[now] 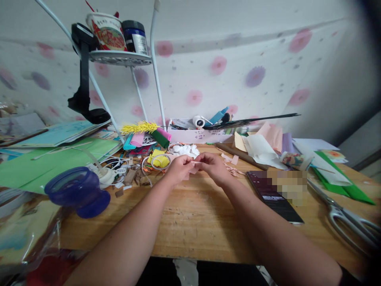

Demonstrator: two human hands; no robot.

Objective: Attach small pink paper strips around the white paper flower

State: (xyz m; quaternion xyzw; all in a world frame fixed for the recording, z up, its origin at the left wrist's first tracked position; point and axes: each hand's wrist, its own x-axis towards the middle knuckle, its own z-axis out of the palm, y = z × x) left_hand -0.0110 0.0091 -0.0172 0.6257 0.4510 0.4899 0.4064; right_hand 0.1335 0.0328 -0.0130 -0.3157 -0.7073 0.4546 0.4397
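Both hands meet over the middle of the wooden table, a small piece of pale pink paper (194,170) between them. My left hand (179,170) is closed, its fingertips pinching the paper's left side. From the other side my right hand (212,167) pinches the same piece with thumb and bent fingers. Part of the paper is hidden behind the fingers. Several loose pink paper pieces (234,159) and thin rolled pink strips (234,171) lie just right of my right hand. Behind my left hand is a heap of crumpled white paper (187,150).
At right lie a phone (276,198), scissors (347,216) and coloured paper sheets (262,149). A blue plastic container (79,190), white cables (110,163) and green sheets (44,163) crowd the left. At the back stand a white box (196,136) of tools and a white rack (122,58).
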